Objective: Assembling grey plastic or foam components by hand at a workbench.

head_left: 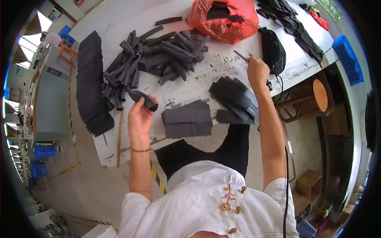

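My left hand (139, 117) is closed around a curled piece of black fabric (143, 100) above the table's near left part. Farther right, my right hand (258, 71) grips a thin, grey, pointed tool (241, 56); its exact kind is too small to make out. Between my hands, close to the front edge, lies a flat stack of black strips (187, 119). A fanned stack of dark strips (235, 97) rests to its right, below my right hand. Past my left hand spreads a loose heap of rolled black pieces (170, 51).
The white table (115, 20) carries a long row of black strips (93, 83) at left and a red plastic bag (234, 31) at the back. A black object (273, 51) with a cord sits beside my right hand. A wooden stool (320, 92) stands right. A thin wooden stick (120, 137) crosses the front edge.
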Tool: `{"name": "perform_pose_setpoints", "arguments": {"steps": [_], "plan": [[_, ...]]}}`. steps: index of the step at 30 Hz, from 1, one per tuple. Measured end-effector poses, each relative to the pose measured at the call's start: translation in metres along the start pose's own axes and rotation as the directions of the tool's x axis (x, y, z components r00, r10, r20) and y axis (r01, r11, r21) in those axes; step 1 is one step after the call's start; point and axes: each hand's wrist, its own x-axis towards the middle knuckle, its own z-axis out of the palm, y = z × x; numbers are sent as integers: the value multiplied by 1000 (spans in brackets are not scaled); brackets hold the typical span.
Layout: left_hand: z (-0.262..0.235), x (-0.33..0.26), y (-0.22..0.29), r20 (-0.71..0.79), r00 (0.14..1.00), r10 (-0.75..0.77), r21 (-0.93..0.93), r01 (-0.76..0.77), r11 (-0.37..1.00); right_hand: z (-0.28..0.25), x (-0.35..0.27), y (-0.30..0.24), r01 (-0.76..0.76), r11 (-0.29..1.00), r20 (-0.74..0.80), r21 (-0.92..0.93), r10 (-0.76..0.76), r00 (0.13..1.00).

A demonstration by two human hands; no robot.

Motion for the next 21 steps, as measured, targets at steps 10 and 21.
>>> {"name": "perform_pose_setpoints", "arguments": {"steps": [10, 21], "plan": [[21, -17, -15, 45, 999, -28, -52, 31, 998, -37, -121, -39, 242, 908, -4, 342, -256, 967], [31, -45, -20, 133, 990, 37, 32, -42, 999, -87, -113, -87, -307, 182, 289, 934, 117, 950]]}}
